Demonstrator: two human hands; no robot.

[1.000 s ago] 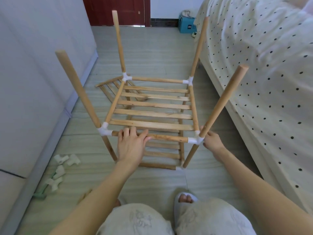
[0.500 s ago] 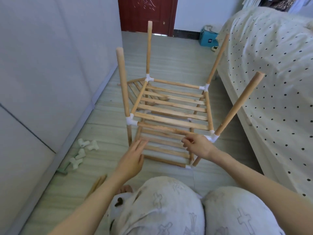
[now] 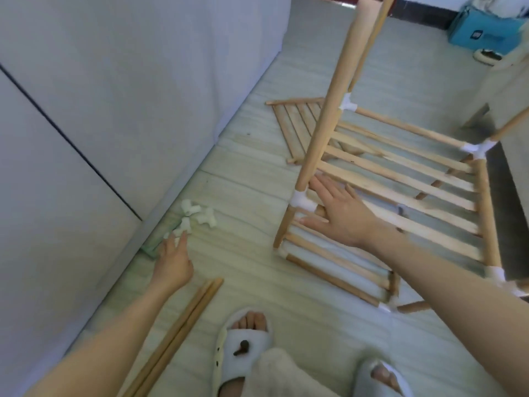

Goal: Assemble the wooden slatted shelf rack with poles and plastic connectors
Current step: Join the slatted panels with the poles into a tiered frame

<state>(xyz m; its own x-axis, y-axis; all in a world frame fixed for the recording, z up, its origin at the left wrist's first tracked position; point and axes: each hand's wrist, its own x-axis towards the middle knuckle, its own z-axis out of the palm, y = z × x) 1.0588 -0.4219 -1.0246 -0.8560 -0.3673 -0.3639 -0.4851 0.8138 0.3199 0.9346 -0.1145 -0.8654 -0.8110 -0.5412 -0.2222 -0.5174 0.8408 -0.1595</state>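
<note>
Left hand (image 3: 171,260): open, fingertips at about five white connectors (image 3: 197,217) (blurred).
Right hand (image 3: 339,214): flat, open on rack (image 3: 400,179).
Loose poles (image 3: 177,336): two, beside left forearm.

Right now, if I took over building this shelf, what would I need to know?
Left hand: open, fingertips at the loose connectors on the floor by the wall, not gripping yet.
Right hand: open, flat on the rack beside the near-left pole.
Done: two slatted tiers joined; upper poles stand in the corner connectors.
Left: a spare shelf lies behind the rack, two loose poles by your foot. Fit connectors on the pole tops, then add that shelf.
</note>
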